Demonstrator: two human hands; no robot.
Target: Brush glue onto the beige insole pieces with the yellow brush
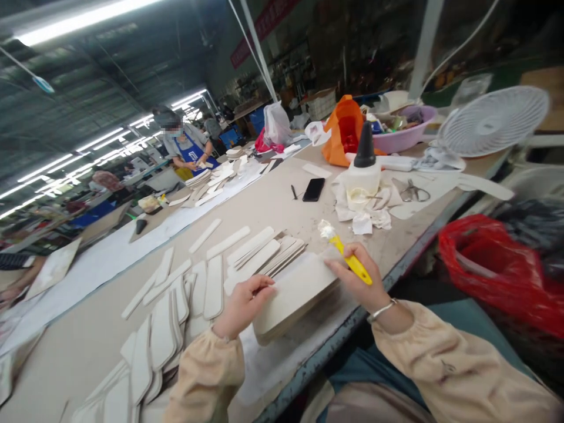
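A thick stack of off-white rounded-corner boards (293, 296) lies at the table's front edge. My left hand (244, 302) is closed at the stack's left end, its curled fingers on the edge of the boards. In my right hand (363, 276) is a yellow-handled brush (350, 258), gripped with its white-coated bristles pointing up and away. That hand's thumb and fingertips also touch the far right corner of the stack. Just behind the stack lie several narrow white strips (258, 252), partly piled. More rounded strips (163, 332) overlap in a heap left of my left hand.
A glue bottle with a black cone cap (365, 164) stands on crumpled paper. Scissors (414, 191) and a phone (314, 190) lie nearby. Farther back are an orange bag (346, 132), a purple basin (409, 126) and a white fan (493, 120). Across the table, a person in a blue apron (194, 150) handles pieces.
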